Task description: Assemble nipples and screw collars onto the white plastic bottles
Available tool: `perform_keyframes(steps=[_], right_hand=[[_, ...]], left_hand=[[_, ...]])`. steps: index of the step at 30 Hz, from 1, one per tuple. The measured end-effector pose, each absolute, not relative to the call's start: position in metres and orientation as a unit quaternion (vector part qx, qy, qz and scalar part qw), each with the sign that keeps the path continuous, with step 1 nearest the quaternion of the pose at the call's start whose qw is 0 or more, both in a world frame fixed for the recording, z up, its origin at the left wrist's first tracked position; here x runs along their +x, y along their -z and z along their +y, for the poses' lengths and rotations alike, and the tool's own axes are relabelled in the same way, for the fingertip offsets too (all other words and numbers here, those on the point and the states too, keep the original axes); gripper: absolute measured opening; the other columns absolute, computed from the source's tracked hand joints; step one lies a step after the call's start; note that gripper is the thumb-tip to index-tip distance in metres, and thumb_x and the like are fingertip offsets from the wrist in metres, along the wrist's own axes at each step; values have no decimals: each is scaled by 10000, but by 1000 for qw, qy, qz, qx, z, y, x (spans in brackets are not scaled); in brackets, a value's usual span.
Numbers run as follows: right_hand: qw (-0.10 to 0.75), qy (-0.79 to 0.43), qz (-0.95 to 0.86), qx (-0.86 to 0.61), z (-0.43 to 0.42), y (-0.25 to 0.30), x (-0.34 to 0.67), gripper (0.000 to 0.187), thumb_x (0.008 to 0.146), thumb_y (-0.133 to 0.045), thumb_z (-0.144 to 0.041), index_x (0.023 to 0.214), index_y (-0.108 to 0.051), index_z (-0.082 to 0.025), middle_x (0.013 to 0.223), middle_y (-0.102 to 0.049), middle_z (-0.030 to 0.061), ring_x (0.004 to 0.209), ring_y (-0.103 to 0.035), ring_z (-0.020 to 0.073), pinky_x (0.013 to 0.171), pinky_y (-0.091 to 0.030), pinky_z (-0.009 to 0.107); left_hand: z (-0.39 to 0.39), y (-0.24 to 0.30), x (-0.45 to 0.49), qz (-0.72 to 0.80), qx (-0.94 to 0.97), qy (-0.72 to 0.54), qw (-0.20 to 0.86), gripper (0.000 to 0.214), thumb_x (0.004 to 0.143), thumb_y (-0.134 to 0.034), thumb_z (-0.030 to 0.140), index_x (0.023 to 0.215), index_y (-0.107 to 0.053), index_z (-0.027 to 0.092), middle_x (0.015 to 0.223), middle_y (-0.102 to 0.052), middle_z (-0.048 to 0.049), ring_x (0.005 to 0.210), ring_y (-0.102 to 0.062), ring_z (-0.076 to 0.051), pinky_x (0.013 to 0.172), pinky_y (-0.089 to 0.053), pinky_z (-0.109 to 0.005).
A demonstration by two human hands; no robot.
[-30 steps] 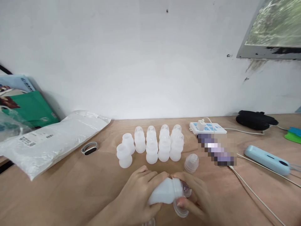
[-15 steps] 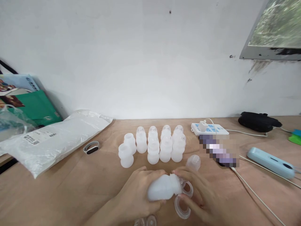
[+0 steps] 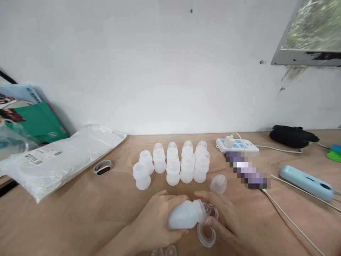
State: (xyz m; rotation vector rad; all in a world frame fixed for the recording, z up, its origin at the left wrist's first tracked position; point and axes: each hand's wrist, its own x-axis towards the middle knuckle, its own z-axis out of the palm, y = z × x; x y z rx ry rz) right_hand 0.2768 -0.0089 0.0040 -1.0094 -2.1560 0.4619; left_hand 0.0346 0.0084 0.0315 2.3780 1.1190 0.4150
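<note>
A milky white baby bottle (image 3: pixel 183 215) lies tilted on its side in my left hand (image 3: pixel 157 213), whose fingers and thumb are wrapped round its body. At the bottle's right end are a white collar (image 3: pixel 198 210) and a clear teat (image 3: pixel 208 209). My right hand (image 3: pixel 226 217) is beside that end, thumb and fingers spread either side of the teat, apart from the collar. Under this hand, clear rings (image 3: pixel 207 242) lie on the table. A clear dome cap (image 3: pixel 218 184) lies just beyond it. More clear parts (image 3: pixel 170 250) are cut off at the bottom edge.
Several capped bottles (image 3: pixel 187 172) stand in rows, with two open-topped bottles (image 3: pixel 143 179) at their left. A wristband (image 3: pixel 103 167) and a white plastic parcel (image 3: pixel 61 156) lie left. Right are a power strip (image 3: pixel 247 146), a blurred-out phone-like object (image 3: pixel 246 170), a blue case (image 3: pixel 306 182) and cables.
My right hand's fingers have come off the bottle's collar and spread, moving slightly right. My left hand keeps its hold, and the bottle has barely moved.
</note>
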Motion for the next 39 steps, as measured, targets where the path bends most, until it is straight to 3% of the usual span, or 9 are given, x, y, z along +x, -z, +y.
perform_keyframes(steps=[2, 6, 10, 14, 16, 21, 25, 34, 39], right_hand=[[348, -192, -831, -390, -7, -1, 278, 332, 933, -609, -258, 1264, -617, -269, 1095, -753, 68, 945, -739, 229, 797, -624, 338], [371, -165, -835, -371, -4, -1, 278, 617, 848, -736, -348, 1415, -514, -251, 1357, -635, 137, 1221, -637, 303, 937, -587, 409], [363, -169, -835, -378, -5, -8, 275, 297, 899, -673, -280, 1192, -629, -259, 1036, -752, 62, 914, -730, 234, 774, -620, 332], [410, -135, -836, -338, -6, -17, 273, 263, 905, -584, -144, 1134, -620, -268, 1095, -709, 56, 956, -713, 203, 807, -606, 295], [432, -115, -826, -343, -6, -20, 273, 284, 892, -610, -150, 1149, -604, -271, 1105, -696, 58, 997, -706, 208, 822, -603, 284], [444, -103, -812, -363, -3, -20, 275, 248, 879, -642, -169, 1106, -599, -257, 1055, -698, 59, 960, -712, 205, 807, -605, 277], [435, -94, -819, -362, -1, -18, 274, 264, 875, -666, -181, 1120, -601, -255, 1063, -700, 59, 971, -711, 203, 825, -605, 280], [423, -91, -824, -365, -1, -13, 274, 303, 873, -670, -185, 1154, -591, -264, 1076, -704, 49, 994, -716, 187, 826, -605, 245], [418, -92, -825, -370, 0, -12, 275, 333, 861, -683, -181, 1168, -594, -274, 1075, -706, 41, 996, -718, 186, 815, -610, 245]], left_hand=[[9, -29, 34, 410, 868, -149, 239, 478, 744, -753, 276, 1199, -607, 290, 1227, -750, -20, 1069, -707, -316, 1044, -439, -531], [10, -29, 34, 413, 864, -145, 249, 496, 727, -788, 267, 1192, -616, 278, 1199, -759, -25, 1044, -719, -324, 1034, -448, -525], [10, -34, 36, 418, 854, -135, 278, 523, 717, -815, 275, 1204, -625, 263, 1218, -745, -25, 1080, -697, -324, 1073, -407, -552], [15, -38, 33, 438, 816, -136, 351, 531, 684, -853, 313, 1172, -656, 244, 1106, -749, 0, 996, -683, -282, 916, -523, -417], [18, -36, 26, 434, 793, -161, 397, 475, 737, -811, 362, 1170, -656, 246, 1114, -734, -3, 1026, -667, -274, 882, -537, -370], [19, -12, 4, 434, 734, -281, 439, 474, 950, -563, 427, 1385, -460, 271, 1406, -581, -76, 1294, -539, -291, 1076, -454, -465], [15, 9, -10, 455, 714, -313, 431, 504, 971, -551, 414, 1428, -371, 302, 1457, -541, -74, 1371, -472, -293, 1129, -407, -470], [18, 5, -10, 567, 713, -318, 262, 285, 880, -589, 385, 1103, -565, 209, 1041, -709, -85, 958, -653, -314, 803, -508, -397], [20, -8, -16, 622, 711, -258, 203, 212, 790, -698, 413, 775, -610, 220, 735, -658, -19, 670, -590, -248, 616, -386, -314]])
